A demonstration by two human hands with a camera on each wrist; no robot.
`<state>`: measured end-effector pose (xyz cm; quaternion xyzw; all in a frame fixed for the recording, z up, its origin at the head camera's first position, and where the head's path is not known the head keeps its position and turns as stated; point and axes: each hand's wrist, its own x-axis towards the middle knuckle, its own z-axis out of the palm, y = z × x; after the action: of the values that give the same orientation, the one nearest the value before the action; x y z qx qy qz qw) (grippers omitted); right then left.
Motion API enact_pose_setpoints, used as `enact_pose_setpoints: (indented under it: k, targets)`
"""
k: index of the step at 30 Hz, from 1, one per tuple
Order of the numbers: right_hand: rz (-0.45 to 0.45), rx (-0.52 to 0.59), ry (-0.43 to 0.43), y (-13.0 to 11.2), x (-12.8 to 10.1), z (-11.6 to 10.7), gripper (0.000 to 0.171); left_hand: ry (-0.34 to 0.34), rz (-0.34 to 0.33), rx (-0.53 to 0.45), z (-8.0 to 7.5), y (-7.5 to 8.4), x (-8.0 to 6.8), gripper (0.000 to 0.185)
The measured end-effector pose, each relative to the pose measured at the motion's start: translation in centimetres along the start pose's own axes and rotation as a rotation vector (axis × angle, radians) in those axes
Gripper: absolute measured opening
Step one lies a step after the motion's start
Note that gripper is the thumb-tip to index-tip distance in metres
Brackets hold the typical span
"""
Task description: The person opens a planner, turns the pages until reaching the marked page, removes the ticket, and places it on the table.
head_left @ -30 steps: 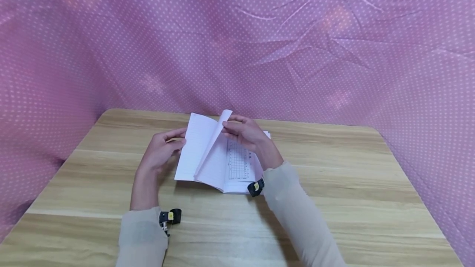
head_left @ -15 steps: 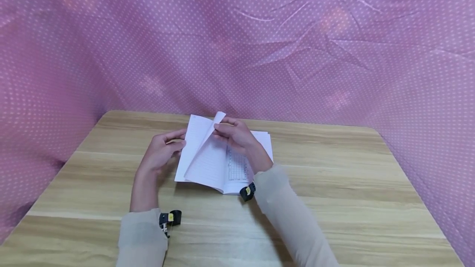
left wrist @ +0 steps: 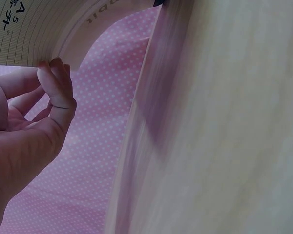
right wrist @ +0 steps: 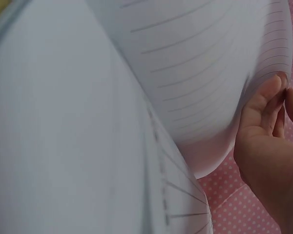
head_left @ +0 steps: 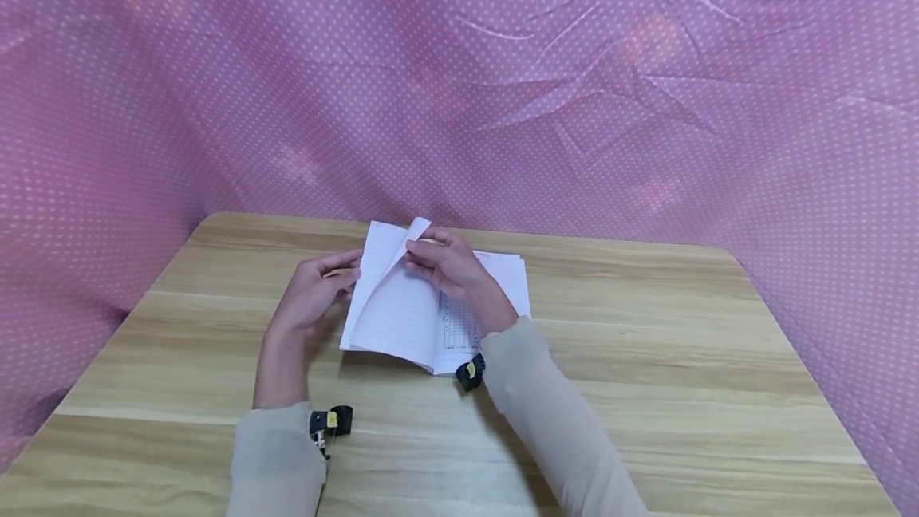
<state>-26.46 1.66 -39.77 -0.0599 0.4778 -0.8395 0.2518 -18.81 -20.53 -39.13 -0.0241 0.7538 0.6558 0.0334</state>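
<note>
An open lined notebook (head_left: 506,278) lies near the table's back edge, with a printed grid (head_left: 459,324) on its right page. My left hand (head_left: 310,294) pinches the left edge of the notebook between thumb and fingers. In the left wrist view the same hand (left wrist: 36,122) holds the curved cover (left wrist: 19,36), which bears printed characters. With thumb and fingers, my right hand (head_left: 454,266) pinches the upper edge of a lifted page (head_left: 395,313), curled over toward the left. The right wrist view has that hand (right wrist: 268,136) on the far edge of the lined page (right wrist: 195,73).
The wooden table (head_left: 682,373) spreads out to both sides and in front of the notebook. A pink dotted cloth (head_left: 459,86) hangs behind it and at the sides. Small black cameras (head_left: 332,420) sit at both wrists.
My right hand has moved left with the lifted page, which now leans farther over the left side. More of the right page shows. The left hand has stayed in place.
</note>
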Motion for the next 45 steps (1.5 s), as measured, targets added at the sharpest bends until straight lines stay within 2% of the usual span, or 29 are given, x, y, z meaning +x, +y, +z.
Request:
enact_pose_setpoints:
  k: [15,25,31,38,45]
  targets:
    - [-0.008,0.016,0.012,0.8,1.5,1.0,0.020,0.005,0.008,-0.021,-0.1,0.2,0.5,0.047]
    - [0.019,-0.004,0.058,0.8,2.2,1.6,0.012,-0.014,0.002,-0.014,-0.2,0.2,0.8,0.056]
    - [0.039,-0.036,0.081,0.7,2.6,2.3,0.015,-0.016,-0.010,-0.026,-0.3,0.4,0.9,0.057]
    - [0.064,-0.102,0.110,0.7,3.0,3.2,0.003,-0.025,-0.009,-0.024,-0.6,0.5,1.1,0.057]
    - [0.084,-0.165,0.121,0.7,3.3,3.9,0.005,-0.015,0.001,-0.039,-0.8,0.4,1.4,0.050]
